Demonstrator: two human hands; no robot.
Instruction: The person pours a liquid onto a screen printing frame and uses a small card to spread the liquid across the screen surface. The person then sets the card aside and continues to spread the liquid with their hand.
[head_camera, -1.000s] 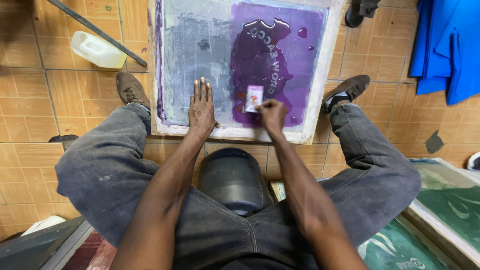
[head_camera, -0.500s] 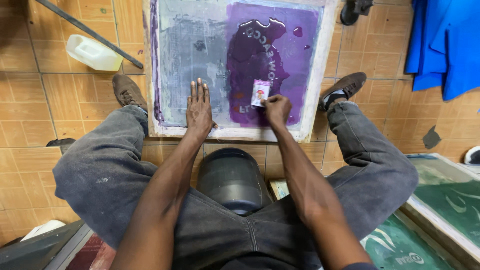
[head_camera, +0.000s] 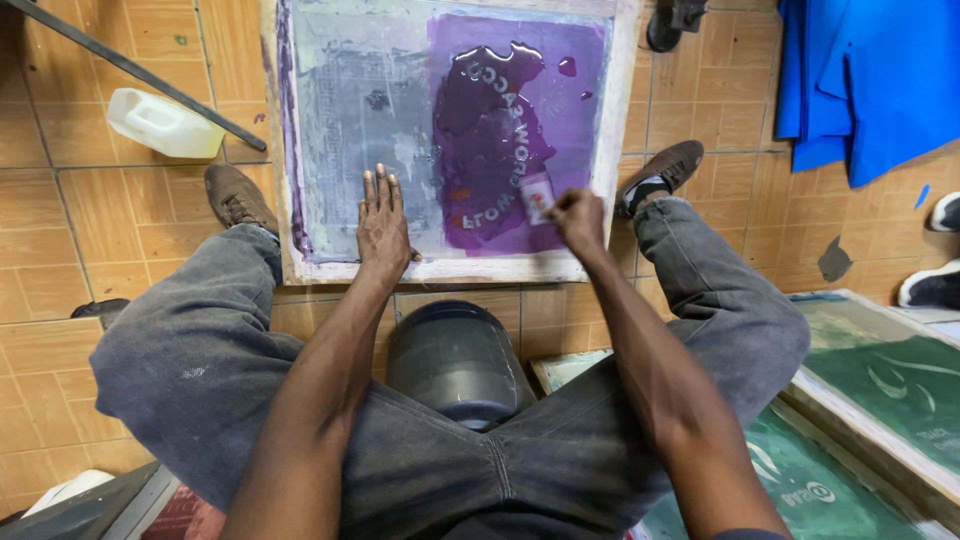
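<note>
Jug (head_camera: 160, 122) left of screen frame (head_camera: 450, 268)

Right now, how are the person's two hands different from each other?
The left hand lies flat and open, fingers straight, pressing on the grey part of the printing screen. The right hand is curled shut, pinching a small card against the purple patch. The left hand holds nothing. Both rest on the same screen.
</note>
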